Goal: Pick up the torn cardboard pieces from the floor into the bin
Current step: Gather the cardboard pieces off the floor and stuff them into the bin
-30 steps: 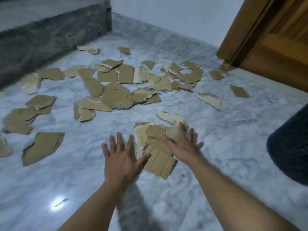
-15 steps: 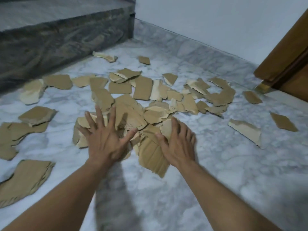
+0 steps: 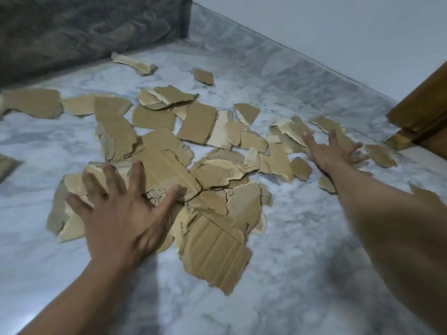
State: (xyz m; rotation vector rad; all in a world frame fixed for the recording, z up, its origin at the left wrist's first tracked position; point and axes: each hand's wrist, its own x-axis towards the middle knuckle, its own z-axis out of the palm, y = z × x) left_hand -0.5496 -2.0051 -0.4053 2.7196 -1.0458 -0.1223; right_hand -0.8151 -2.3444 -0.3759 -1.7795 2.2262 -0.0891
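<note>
Reaching out: R hand (image 3: 335, 154) now on far cardboard pieces (image 3: 287, 135).

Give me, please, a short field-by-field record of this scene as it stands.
surface: marble floor
cardboard pieces: torn, scattered, many overlapping in a central pile
left hand: open, fingers spread, resting flat on the near pile
right hand: open, fingers spread over the far right pieces
bin: not in view
backdrop: dark stone step, white wall, wooden door frame

Tan cardboard pieces (image 3: 198, 124) on grey-veined white marble floor (image 3: 302, 274)
</note>
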